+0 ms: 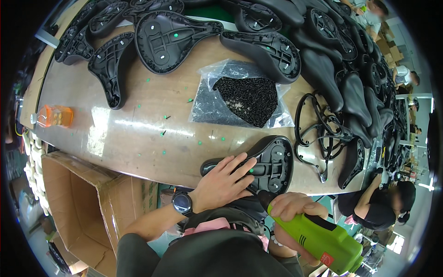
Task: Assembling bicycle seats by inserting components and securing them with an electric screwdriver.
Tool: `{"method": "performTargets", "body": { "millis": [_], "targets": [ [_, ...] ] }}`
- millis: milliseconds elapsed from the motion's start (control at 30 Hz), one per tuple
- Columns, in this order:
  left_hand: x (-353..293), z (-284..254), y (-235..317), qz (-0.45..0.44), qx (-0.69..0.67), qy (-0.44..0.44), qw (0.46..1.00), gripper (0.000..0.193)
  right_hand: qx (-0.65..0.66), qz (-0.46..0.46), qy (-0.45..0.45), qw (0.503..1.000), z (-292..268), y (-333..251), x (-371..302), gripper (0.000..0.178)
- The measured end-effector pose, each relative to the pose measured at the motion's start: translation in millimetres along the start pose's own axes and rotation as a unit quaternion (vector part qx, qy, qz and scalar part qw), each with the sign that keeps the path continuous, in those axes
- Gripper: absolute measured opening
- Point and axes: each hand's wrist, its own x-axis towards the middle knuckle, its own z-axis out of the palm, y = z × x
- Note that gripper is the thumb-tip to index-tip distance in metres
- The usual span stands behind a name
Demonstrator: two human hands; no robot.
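Observation:
An upturned black bicycle saddle [280,159] lies at the table's near edge, its ribbed underside facing up. My left hand [219,182] rests flat across its narrow end, fingers stretched out and apart. In my right hand [295,210] is a green power screwdriver [328,244], my fingers wrapped round its body. Its dark tip [265,197] points at the saddle's near edge beside my left fingertips; whether they touch is hidden. Beyond the saddle sits an open clear plastic bag [207,104] full of small black screws [249,99].
More upturned saddles [173,41] line the far side, and a heap of saddles [323,76] fills the right. Black looped frames [323,138] lie right of the bag. An orange drink bottle [55,116] stands left. Below the table edge is an open cardboard box [110,203]. A co-worker [383,207] sits at right.

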Motion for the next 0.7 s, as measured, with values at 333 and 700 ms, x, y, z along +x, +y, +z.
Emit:
{"method": "performTargets", "body": {
  "millis": [333, 700],
  "targets": [
    [-5, 8, -2, 0.020, 0.034, -0.011, 0.999, 0.038, 0.028, 0.003, 0.036, 0.999, -2, -11, 3, 0.101],
    [-1, 17, -3, 0.081, 0.064, -0.064, 0.993, 0.030, 0.053, -0.022, 0.178, 0.982, -29, -39, -3, 0.102]
  ]
}}
